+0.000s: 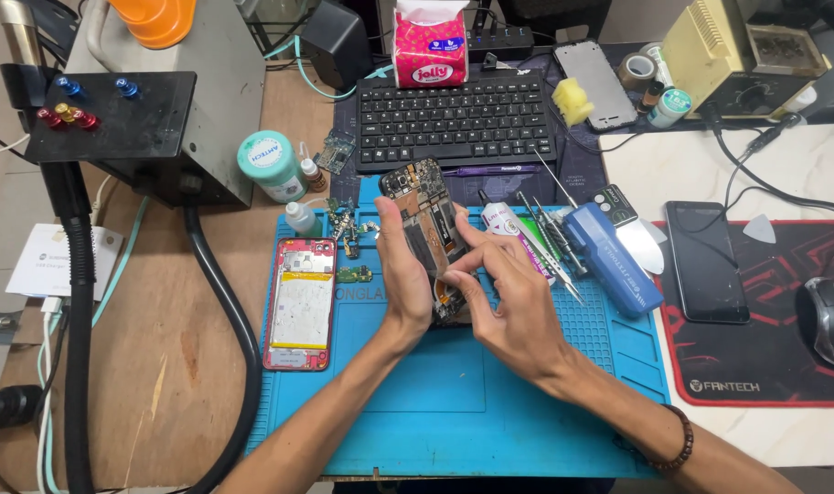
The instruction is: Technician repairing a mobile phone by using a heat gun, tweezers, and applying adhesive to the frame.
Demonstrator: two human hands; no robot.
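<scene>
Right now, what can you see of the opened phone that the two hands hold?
The opened phone has no back cover, so dark inner parts, copper-coloured patches and a round camera area near its top show. It is raised above the blue mat, tilted, top end towards the keyboard. The left hand grips its left edge; the right hand presses fingertips on its lower right part. Its lower end is hidden.

We see an opened phone (426, 229), back cover off, with dark internal boards, copper-toned parts and metal shields exposed. It stands tilted, top end toward twelve o'clock, lifted above the blue mat (454, 402) at the bench's centre. Its lower end, toward six o'clock, is hidden; its long edges run nearly upright.
</scene>
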